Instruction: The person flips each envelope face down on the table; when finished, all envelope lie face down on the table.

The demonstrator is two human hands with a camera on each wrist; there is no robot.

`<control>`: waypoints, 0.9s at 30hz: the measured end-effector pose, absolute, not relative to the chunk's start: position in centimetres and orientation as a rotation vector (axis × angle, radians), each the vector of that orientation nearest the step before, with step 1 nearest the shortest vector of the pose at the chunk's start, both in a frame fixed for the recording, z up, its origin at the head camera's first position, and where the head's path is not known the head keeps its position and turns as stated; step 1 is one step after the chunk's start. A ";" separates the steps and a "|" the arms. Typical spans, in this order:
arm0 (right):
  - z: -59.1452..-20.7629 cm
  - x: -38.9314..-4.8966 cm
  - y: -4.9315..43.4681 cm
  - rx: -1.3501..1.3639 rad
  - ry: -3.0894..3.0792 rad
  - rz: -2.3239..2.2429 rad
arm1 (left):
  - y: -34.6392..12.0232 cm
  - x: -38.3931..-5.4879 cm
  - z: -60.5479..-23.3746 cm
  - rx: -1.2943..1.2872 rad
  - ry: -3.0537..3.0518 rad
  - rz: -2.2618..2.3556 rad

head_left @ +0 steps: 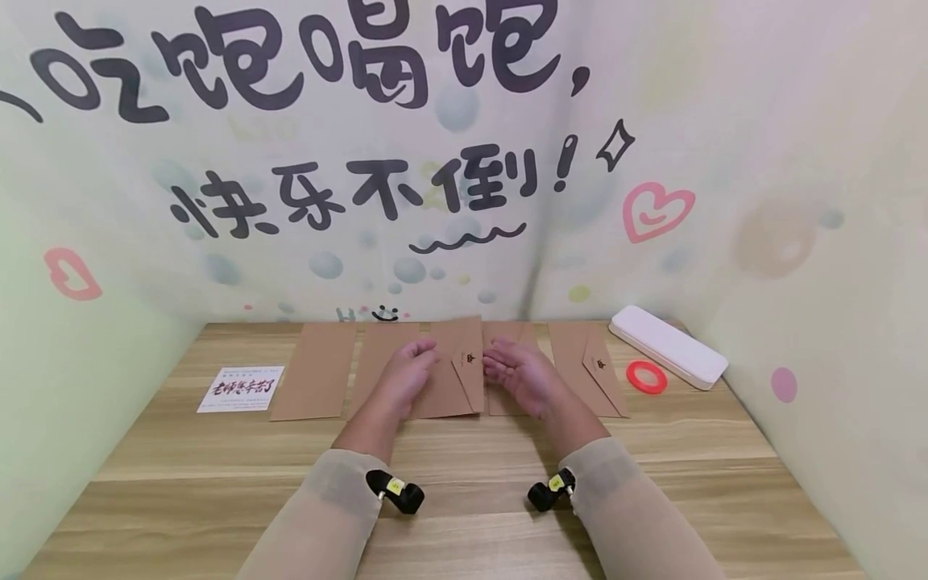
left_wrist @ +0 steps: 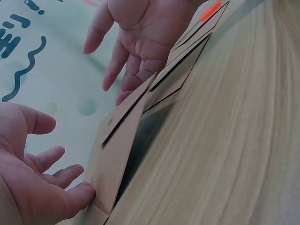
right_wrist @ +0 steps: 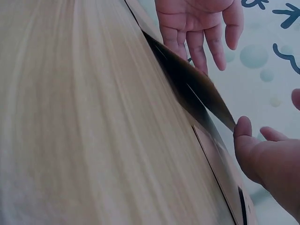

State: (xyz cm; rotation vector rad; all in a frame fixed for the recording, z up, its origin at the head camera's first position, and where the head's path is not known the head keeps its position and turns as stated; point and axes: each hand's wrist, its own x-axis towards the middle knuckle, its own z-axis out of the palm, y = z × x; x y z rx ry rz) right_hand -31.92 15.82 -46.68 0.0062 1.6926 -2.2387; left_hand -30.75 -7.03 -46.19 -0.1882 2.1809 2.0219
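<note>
A brown kraft envelope (head_left: 448, 391) in the middle of a row lies with its right edge tilted up off the table. Its pointed flap with a small dark crown print faces up. My left hand (head_left: 409, 372) is over its left side, fingers extended; in the left wrist view a fingertip touches the envelope's edge. Beside the raised right edge is my right hand (head_left: 524, 374), palm turned inward and fingers loosely straight. The right wrist view has a right fingertip (right_wrist: 243, 126) at the envelope's raised corner. Neither hand grips the envelope.
More brown envelopes (head_left: 315, 370) lie flat on both sides, some flap up (head_left: 590, 370). A white printed card (head_left: 241, 389) is at the far left. To the right are a red ring (head_left: 646, 377) and a white long case (head_left: 669, 346). A printed curtain (head_left: 362, 266) stands behind.
</note>
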 end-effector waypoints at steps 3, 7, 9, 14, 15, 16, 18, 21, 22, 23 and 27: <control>-46.6 -31.8 15.7 -0.042 1.737 -2.205 | -6.8 -30.6 -46.1 -0.163 2.191 2.002; -46.5 -31.5 15.3 -0.136 1.765 -2.133 | -6.4 -30.5 -46.1 -0.114 2.201 1.970; -46.5 -31.3 15.0 -0.176 1.765 -2.092 | -6.3 -30.4 -46.1 -0.083 2.200 1.959; -46.1 -30.9 14.5 -0.266 1.810 -1.999 | -6.0 -30.2 -46.1 -0.015 2.197 1.953; -45.9 -30.7 14.4 -0.275 1.818 -1.993 | -5.9 -30.2 -46.0 -0.009 2.188 1.954; -45.7 -30.6 14.3 -0.277 1.820 -1.990 | -5.9 -30.1 -45.9 -0.001 2.182 1.955; -45.3 -30.2 14.1 -0.274 1.816 -1.992 | -5.8 -29.9 -45.7 0.011 2.158 1.958; -44.6 -29.8 13.9 -0.273 1.784 -2.002 | -5.6 -29.5 -45.1 0.021 2.119 1.964; -44.4 -29.6 13.8 -0.278 1.774 -2.005 | -5.5 -29.4 -44.9 0.020 2.107 1.969; -44.3 -29.6 13.8 -0.285 1.766 -2.008 | -5.5 -29.3 -44.8 0.022 2.098 1.975; -44.0 -29.3 13.5 -0.308 1.749 -2.024 | -5.2 -29.0 -44.4 0.008 2.075 1.996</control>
